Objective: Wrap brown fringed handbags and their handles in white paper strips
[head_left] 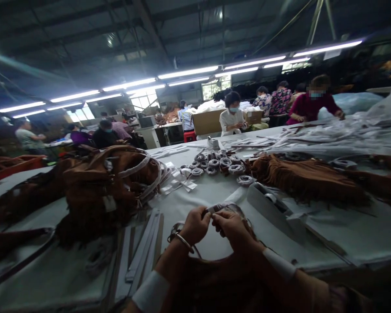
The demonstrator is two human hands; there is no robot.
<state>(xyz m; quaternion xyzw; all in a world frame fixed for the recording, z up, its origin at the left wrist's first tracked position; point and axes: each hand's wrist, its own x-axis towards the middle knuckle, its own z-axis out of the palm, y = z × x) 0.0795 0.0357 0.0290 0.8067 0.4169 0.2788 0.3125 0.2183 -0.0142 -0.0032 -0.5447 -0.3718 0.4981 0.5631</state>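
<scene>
Both my hands meet above the white table near its front edge. My left hand [195, 225] wears a metal bangle and pinches a pale wrapped strap [222, 208]. Close beside it, my right hand [231, 228] has its fingers closed on the same strap. The strap curves back behind my right hand and seems joined to a brown piece [211, 269] lying below my wrists, dark and partly hidden by my forearms. Coiled pale straps [213, 163] form a cluster beyond my hands.
A tape dispenser [270, 208] stands to the right. Brown fringed bags lie left [97, 187] and right [309, 176]. Long pale strips [145, 252] rest at the front left. Across the table are a person in white [232, 117] and a person in dark red [314, 104].
</scene>
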